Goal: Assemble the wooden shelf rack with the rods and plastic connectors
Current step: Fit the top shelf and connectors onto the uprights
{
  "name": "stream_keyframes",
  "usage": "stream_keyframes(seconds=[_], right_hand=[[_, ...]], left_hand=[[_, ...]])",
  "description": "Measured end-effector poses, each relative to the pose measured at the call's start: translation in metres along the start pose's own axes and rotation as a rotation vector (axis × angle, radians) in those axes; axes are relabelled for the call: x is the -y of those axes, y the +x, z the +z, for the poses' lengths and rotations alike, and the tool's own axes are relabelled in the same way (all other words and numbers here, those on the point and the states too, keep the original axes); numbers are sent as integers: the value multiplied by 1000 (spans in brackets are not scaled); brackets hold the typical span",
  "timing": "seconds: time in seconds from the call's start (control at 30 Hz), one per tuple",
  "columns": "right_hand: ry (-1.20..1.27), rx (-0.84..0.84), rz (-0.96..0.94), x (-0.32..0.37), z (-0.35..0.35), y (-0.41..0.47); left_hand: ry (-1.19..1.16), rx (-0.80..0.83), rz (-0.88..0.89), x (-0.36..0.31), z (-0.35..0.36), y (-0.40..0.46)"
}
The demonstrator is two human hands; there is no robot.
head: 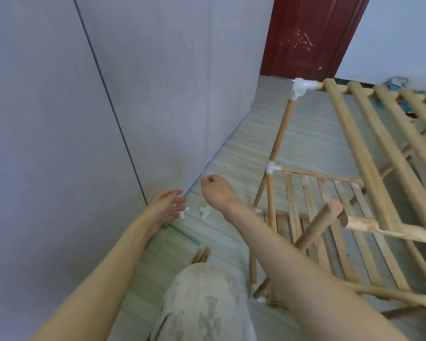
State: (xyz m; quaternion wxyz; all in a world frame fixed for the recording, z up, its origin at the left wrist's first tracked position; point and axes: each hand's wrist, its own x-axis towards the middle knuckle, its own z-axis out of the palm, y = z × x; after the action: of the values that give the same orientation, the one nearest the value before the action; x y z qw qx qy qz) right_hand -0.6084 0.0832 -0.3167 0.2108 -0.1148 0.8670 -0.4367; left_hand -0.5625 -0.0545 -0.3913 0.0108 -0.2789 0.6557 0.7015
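The partly built wooden rack [369,153] stands at the right, with slatted shelves on several levels and white plastic corner connectors [300,88]. One bare rod end [330,212] sticks up near the rack's near corner. Two loose white connectors [183,213] [204,211] lie on the floor near the wall. My left hand [166,205] reaches down with straight fingers, just beside the left connector, holding nothing. My right hand [217,190] hovers above the other connector with fingers loosely curled; whether it holds something is unclear.
A grey wall panel [84,107] fills the left side. A red door [310,35] stands at the back. Loose wooden rods [202,255] and a pale green stick [185,235] lie on the striped floor by my knee [202,303].
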Motion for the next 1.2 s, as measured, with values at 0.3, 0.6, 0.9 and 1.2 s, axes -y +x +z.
stream_keyframes(seconds=[0.3, 0.6, 0.9, 1.2], right_hand=[[-97, 142, 427, -169, 89, 85], [-419, 294, 457, -268, 135, 119], [-466, 373, 482, -301, 136, 116], [6, 149, 539, -247, 117, 97]], left_hand=[[551, 21, -65, 130, -9, 114], [1065, 183, 177, 182, 39, 210], [1299, 211, 356, 188, 68, 258], [579, -43, 171, 172, 41, 186]])
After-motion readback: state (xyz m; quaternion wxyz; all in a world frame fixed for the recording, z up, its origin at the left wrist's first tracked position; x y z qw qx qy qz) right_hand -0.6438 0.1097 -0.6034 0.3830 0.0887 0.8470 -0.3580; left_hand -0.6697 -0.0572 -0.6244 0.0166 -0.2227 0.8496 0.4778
